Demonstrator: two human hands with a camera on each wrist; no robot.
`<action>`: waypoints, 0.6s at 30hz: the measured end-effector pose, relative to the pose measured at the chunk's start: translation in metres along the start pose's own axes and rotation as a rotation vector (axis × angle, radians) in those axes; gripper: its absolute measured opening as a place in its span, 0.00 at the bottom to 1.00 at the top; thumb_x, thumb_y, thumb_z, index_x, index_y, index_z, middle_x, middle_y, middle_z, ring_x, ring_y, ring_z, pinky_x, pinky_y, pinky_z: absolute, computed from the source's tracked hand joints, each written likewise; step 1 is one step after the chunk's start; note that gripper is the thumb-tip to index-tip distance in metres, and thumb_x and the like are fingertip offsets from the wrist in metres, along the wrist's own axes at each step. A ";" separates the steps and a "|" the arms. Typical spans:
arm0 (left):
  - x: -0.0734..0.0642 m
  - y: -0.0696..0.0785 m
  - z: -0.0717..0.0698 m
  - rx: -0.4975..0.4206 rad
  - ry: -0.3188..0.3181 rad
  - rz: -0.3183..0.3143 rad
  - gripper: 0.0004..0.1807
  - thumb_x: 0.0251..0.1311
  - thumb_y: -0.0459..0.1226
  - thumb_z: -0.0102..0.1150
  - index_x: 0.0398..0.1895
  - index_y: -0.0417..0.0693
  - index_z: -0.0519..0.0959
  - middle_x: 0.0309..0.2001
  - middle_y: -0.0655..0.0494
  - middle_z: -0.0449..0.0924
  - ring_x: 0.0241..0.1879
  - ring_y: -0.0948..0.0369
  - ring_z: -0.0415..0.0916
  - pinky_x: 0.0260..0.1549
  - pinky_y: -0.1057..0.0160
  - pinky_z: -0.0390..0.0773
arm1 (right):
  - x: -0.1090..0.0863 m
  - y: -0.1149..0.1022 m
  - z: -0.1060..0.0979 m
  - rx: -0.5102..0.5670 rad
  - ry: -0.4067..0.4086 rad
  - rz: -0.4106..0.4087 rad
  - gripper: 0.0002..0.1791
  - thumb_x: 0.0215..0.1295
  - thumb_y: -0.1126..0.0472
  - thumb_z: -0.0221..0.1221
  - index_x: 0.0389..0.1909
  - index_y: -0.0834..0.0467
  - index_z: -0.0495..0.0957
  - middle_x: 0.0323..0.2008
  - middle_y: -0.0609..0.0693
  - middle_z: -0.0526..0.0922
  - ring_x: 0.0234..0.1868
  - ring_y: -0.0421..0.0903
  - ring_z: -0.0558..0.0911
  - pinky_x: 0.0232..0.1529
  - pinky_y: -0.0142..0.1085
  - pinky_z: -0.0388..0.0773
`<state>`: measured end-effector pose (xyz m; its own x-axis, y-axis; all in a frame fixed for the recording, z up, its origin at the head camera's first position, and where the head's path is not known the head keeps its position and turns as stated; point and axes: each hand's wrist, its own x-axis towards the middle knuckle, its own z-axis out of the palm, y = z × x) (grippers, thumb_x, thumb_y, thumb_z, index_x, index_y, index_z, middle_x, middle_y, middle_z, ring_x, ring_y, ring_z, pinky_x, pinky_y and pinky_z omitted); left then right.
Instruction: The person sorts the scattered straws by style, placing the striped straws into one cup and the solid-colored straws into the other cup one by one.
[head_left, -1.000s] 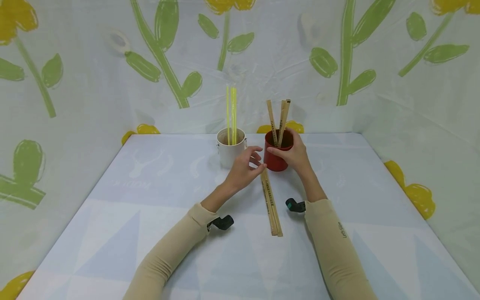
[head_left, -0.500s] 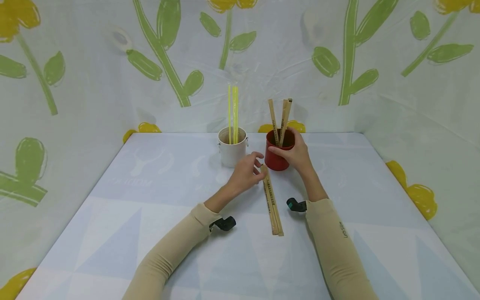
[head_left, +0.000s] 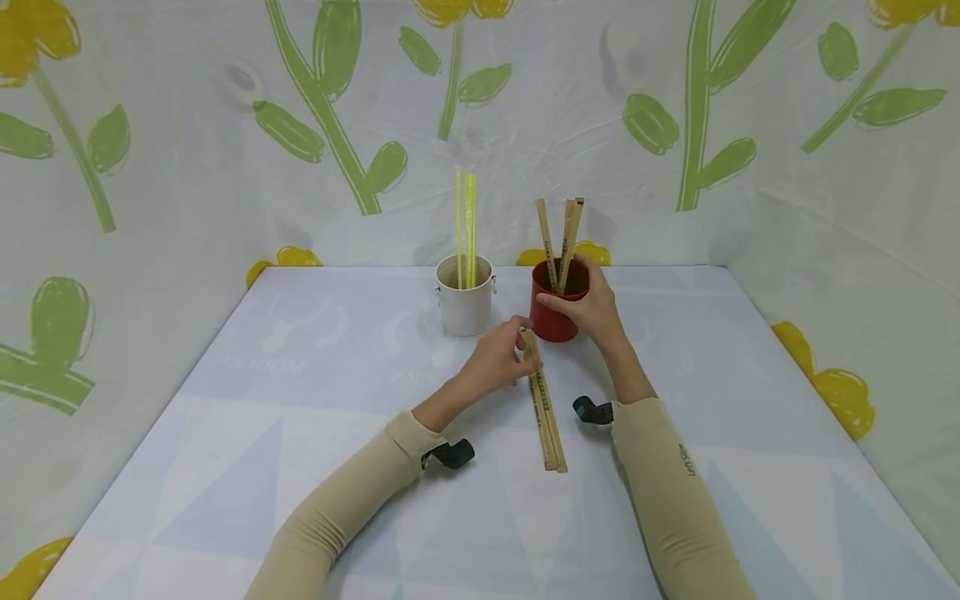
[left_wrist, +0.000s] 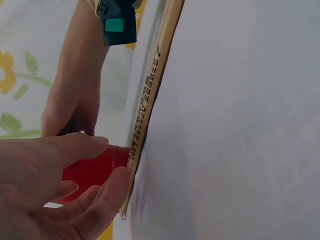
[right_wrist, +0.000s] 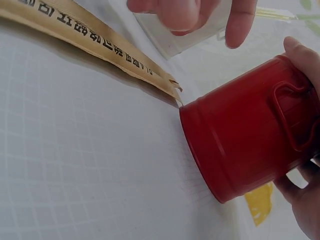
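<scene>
My right hand (head_left: 597, 307) grips a red metal bucket (head_left: 552, 325) by its rim, thumb at the near side and fingers round the far side. Slim brown paper-wrapped sticks (head_left: 568, 233) stand in it, leaning apart. On the table in front lie more paper-wrapped sticks (head_left: 548, 425), their far ends close to the bucket's base. My left hand (head_left: 491, 362) hovers over those far ends, thumb and fingers apart. In the left wrist view, a fingertip (left_wrist: 118, 182) overlaps the edge of one wrapped stick (left_wrist: 145, 105); whether it touches cannot be told.
Left of the red bucket stands a white bucket (head_left: 465, 315) with a few yellow sticks (head_left: 470, 225) upright in it. A flower-printed curtain (head_left: 570, 100) hangs behind the table (head_left: 315, 500). A black camera (head_left: 453, 454) sits at the left wrist.
My left hand has drawn back and down, from between the two buckets to the far ends of the lying wrapped sticks. The right hand keeps its hold on the red bucket.
</scene>
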<state>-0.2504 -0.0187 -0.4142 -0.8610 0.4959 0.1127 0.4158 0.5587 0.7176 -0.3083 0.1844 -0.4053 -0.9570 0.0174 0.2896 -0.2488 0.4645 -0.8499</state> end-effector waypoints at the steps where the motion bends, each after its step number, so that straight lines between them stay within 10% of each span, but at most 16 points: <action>1: 0.000 0.000 0.001 -0.001 -0.012 -0.009 0.35 0.57 0.39 0.69 0.66 0.43 0.65 0.45 0.47 0.77 0.27 0.61 0.77 0.23 0.71 0.80 | 0.000 0.000 0.000 0.001 0.000 -0.001 0.51 0.50 0.43 0.73 0.71 0.49 0.58 0.66 0.52 0.69 0.67 0.50 0.68 0.66 0.53 0.70; 18: -0.003 -0.002 0.009 0.058 -0.068 -0.019 0.35 0.55 0.42 0.72 0.63 0.44 0.67 0.40 0.51 0.78 0.19 0.62 0.76 0.22 0.68 0.77 | 0.000 0.002 0.001 -0.005 -0.002 -0.012 0.52 0.49 0.41 0.73 0.72 0.49 0.57 0.66 0.52 0.69 0.67 0.50 0.68 0.65 0.53 0.71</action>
<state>-0.2462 -0.0154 -0.4222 -0.8477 0.5280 0.0515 0.4178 0.6046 0.6781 -0.3089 0.1848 -0.4072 -0.9542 0.0106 0.2989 -0.2593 0.4692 -0.8442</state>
